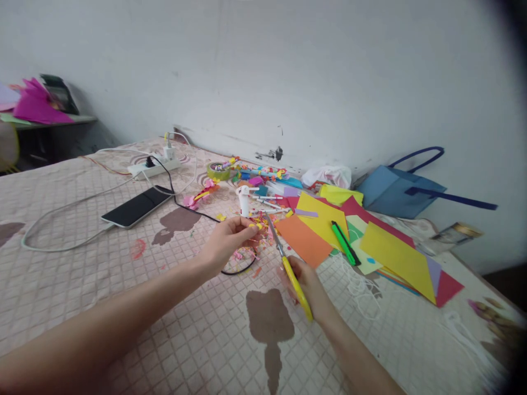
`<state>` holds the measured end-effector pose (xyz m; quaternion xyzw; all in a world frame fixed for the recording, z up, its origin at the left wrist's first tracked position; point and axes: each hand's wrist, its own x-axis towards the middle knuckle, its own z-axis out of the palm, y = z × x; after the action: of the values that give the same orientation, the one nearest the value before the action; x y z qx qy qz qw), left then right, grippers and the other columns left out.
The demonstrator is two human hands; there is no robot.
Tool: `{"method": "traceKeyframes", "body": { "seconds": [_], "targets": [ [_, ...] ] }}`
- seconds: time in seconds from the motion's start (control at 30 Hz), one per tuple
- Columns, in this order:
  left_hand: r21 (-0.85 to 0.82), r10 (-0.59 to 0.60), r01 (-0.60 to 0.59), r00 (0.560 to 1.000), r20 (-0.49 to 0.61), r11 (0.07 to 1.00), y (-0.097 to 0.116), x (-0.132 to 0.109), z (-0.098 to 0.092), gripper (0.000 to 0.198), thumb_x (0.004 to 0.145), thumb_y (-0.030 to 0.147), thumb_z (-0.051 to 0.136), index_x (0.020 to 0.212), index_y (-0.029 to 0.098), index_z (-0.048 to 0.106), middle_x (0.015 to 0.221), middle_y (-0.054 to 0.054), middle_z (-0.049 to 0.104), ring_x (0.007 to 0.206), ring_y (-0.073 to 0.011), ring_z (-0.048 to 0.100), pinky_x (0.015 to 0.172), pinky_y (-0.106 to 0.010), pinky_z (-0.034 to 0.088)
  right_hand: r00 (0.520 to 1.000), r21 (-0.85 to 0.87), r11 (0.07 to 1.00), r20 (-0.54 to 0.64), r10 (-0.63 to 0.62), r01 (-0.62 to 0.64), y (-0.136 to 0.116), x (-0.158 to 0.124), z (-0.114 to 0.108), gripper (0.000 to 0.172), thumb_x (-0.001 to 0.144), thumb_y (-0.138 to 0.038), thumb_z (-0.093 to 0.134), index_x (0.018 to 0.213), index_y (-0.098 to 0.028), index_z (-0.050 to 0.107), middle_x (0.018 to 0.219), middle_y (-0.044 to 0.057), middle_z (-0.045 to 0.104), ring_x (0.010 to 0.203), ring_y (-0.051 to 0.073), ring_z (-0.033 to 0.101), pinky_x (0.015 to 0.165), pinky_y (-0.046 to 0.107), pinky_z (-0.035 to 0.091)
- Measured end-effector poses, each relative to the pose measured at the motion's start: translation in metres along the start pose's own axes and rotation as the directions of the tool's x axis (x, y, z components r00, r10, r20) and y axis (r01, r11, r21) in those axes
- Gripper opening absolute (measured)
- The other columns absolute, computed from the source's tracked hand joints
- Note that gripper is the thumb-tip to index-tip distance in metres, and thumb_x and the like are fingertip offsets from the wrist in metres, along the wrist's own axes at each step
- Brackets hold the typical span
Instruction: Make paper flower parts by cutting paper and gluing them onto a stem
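Note:
My left hand (230,238) pinches a small yellow paper piece (256,226) between thumb and fingertips, above a scatter of paper scraps. In my right hand (307,285) are scissors with yellow handles (297,288); their blades (273,233) point up and away, just right of the yellow piece and apart from it. Beyond my left hand stands a white glue gun (244,200). Its black cord (241,272) loops on the cloth below my hands. An orange paper sheet (302,240) lies to the right of the blades.
Yellow sheets (399,258), a green cutter (345,243) and white string (362,288) lie on the right, before a blue bag (397,189). On the left are a tablet (138,207) and a power strip (154,168). Clear tape (218,171) sits toward the wall.

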<state>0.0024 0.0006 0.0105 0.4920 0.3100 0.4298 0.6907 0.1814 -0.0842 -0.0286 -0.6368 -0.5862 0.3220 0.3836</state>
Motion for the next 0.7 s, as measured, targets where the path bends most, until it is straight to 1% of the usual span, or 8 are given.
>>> {"method": "traceKeyframes", "body": {
  "seconds": [0.1, 0.2, 0.27, 0.33, 0.43, 0.5, 0.6, 0.7],
  "targets": [
    [0.111, -0.035, 0.031, 0.999, 0.035, 0.993, -0.003, 0.001, -0.002, 0.019, 0.073, 0.028, 0.067, 0.072, 0.014, 0.055, 0.062, 0.002, 0.060, 0.055, -0.0066, 0.055, 0.058, -0.020, 0.046, 0.989, -0.249, 0.968, -0.146, -0.027, -0.011, 0.008, 0.010, -0.017, 0.039, 0.076, -0.057, 0.052, 0.068, -0.020, 0.050, 0.056, -0.001, 0.053, 0.051, 0.014, 0.050, 0.049, 0.024, 0.038],
    [0.198, -0.062, 0.046, 0.995, 0.078, 0.979, -0.006, 0.002, -0.003, 0.019, 0.071, 0.028, 0.068, 0.070, 0.014, 0.056, 0.057, 0.003, 0.058, 0.051, -0.0062, 0.053, 0.054, -0.019, 0.043, 0.966, -0.584, 0.799, -0.258, -0.011, -0.147, 0.016, 0.019, -0.036, 0.039, 0.077, -0.057, 0.051, 0.075, -0.019, 0.058, 0.064, 0.004, 0.062, 0.058, 0.019, 0.057, 0.052, 0.027, 0.036],
    [0.213, -0.071, 0.045, 0.991, 0.113, 0.976, -0.008, 0.002, -0.003, 0.019, 0.070, 0.028, 0.069, 0.071, 0.013, 0.057, 0.058, 0.002, 0.059, 0.053, -0.0075, 0.054, 0.055, -0.020, 0.043, 0.946, -0.696, 0.678, -0.323, -0.001, -0.237, 0.021, 0.022, -0.045, 0.039, 0.078, -0.056, 0.050, 0.084, -0.019, 0.062, 0.071, 0.009, 0.067, 0.064, 0.023, 0.061, 0.053, 0.029, 0.036],
    [0.220, -0.081, 0.049, 0.988, 0.135, 0.974, -0.008, 0.002, -0.002, 0.017, 0.069, 0.026, 0.069, 0.071, 0.013, 0.059, 0.060, 0.000, 0.061, 0.054, -0.0084, 0.055, 0.056, -0.020, 0.044, 0.941, -0.746, 0.612, -0.339, -0.009, -0.263, 0.026, 0.025, -0.051, 0.040, 0.079, -0.053, 0.050, 0.094, -0.018, 0.062, 0.079, 0.012, 0.069, 0.070, 0.025, 0.064, 0.056, 0.029, 0.037],
    [0.240, -0.100, 0.062, 0.983, 0.151, 0.969, -0.008, 0.001, 0.000, 0.014, 0.069, 0.024, 0.069, 0.069, 0.012, 0.061, 0.060, -0.001, 0.062, 0.055, -0.0086, 0.056, 0.057, -0.020, 0.045, 0.963, -0.805, 0.554, -0.269, -0.023, -0.211, 0.030, 0.025, -0.056, 0.039, 0.080, -0.047, 0.053, 0.099, -0.014, 0.061, 0.084, 0.014, 0.069, 0.075, 0.026, 0.065, 0.059, 0.030, 0.039],
    [0.244, -0.120, 0.078, 0.979, 0.163, 0.967, -0.008, 0.000, 0.001, 0.014, 0.068, 0.024, 0.069, 0.068, 0.012, 0.063, 0.059, -0.002, 0.063, 0.055, -0.0091, 0.057, 0.058, -0.021, 0.047, 0.973, -0.831, 0.526, -0.228, -0.030, -0.179, 0.030, 0.024, -0.058, 0.036, 0.081, -0.045, 0.053, 0.095, -0.012, 0.063, 0.083, 0.015, 0.069, 0.075, 0.027, 0.065, 0.060, 0.030, 0.040],
    [0.247, -0.141, 0.094, 0.973, 0.181, 0.965, -0.010, -0.001, 0.002, 0.014, 0.068, 0.026, 0.069, 0.068, 0.012, 0.064, 0.061, -0.003, 0.065, 0.057, -0.0105, 0.060, 0.060, -0.022, 0.050, 0.963, -0.835, 0.519, -0.260, -0.076, -0.184, 0.025, 0.021, -0.060, 0.034, 0.083, -0.043, 0.050, 0.086, -0.013, 0.065, 0.077, 0.015, 0.068, 0.074, 0.027, 0.064, 0.062, 0.032, 0.041],
    [0.269, -0.147, 0.092, 0.970, 0.191, 0.959, -0.013, -0.002, 0.003, 0.015, 0.069, 0.028, 0.069, 0.069, 0.013, 0.065, 0.061, -0.003, 0.066, 0.056, -0.0109, 0.061, 0.059, -0.023, 0.051, 0.938, -0.743, 0.666, -0.275, -0.209, -0.069, 0.012, 0.015, -0.053, 0.030, 0.085, -0.039, 0.048, 0.087, -0.015, 0.065, 0.084, 0.014, 0.067, 0.079, 0.025, 0.062, 0.068, 0.033, 0.044]
  ]
}}
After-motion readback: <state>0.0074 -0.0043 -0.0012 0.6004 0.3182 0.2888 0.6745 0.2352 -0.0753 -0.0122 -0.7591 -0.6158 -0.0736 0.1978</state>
